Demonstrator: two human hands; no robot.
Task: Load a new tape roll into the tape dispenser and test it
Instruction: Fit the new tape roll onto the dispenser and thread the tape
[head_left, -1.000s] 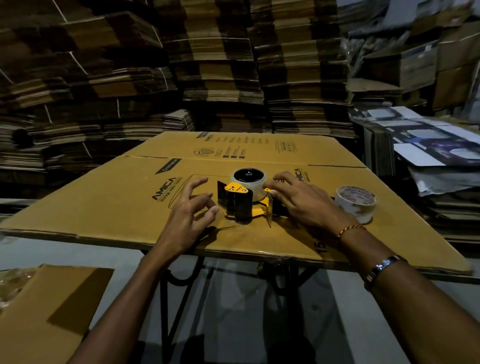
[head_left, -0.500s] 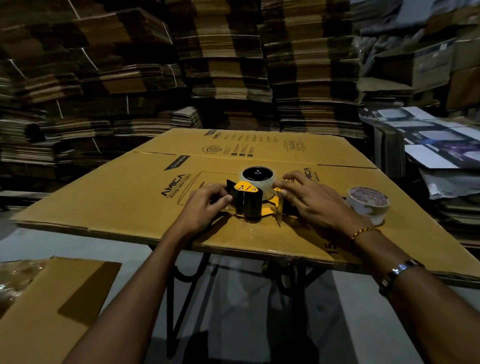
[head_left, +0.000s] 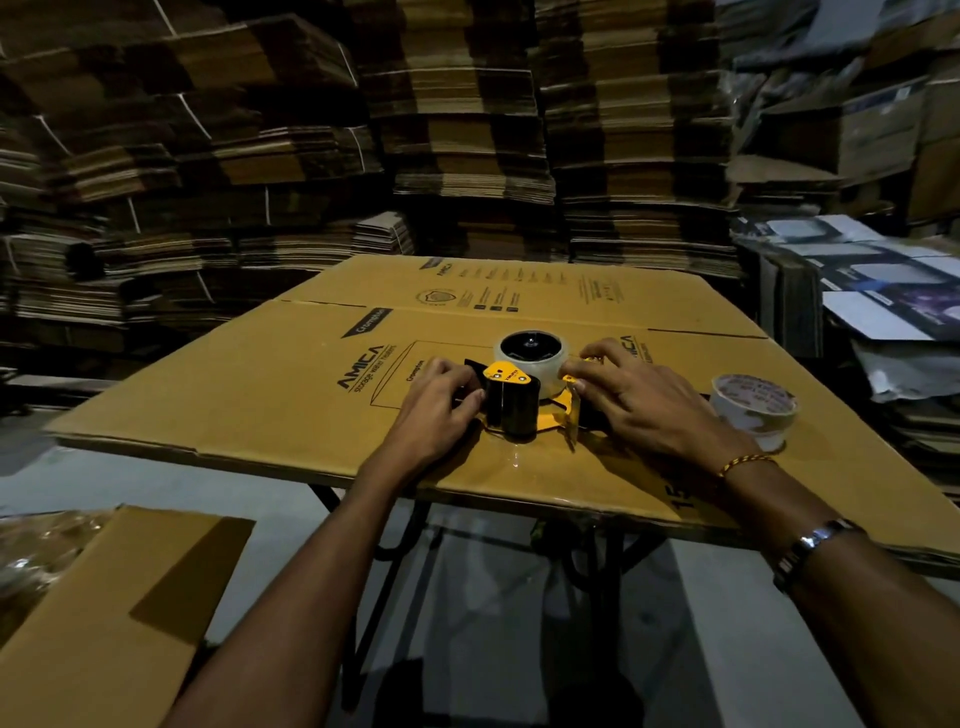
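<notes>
A yellow and black tape dispenser (head_left: 511, 402) lies on its side on a flattened cardboard box (head_left: 270, 400) that covers the table. A clear tape roll (head_left: 532, 353) sits on its hub. My left hand (head_left: 441, 402) grips the dispenser's black front end from the left. On the right side my right hand (head_left: 631, 395) rests over the handle, its fingertips touching the roll and the yellow frame. An empty white tape core (head_left: 753, 413) stands on the cardboard just right of my right hand.
Tall stacks of flattened cartons (head_left: 457, 130) fill the space behind the table. Printed sheets and boxes (head_left: 883, 291) pile up at the right. Another cardboard piece (head_left: 109, 623) lies low at the front left. Black table legs (head_left: 374, 571) show under the near edge.
My left hand moved right from open on the cardboard and closed on the dispenser's front end. My right hand stayed on the dispenser's right side.
</notes>
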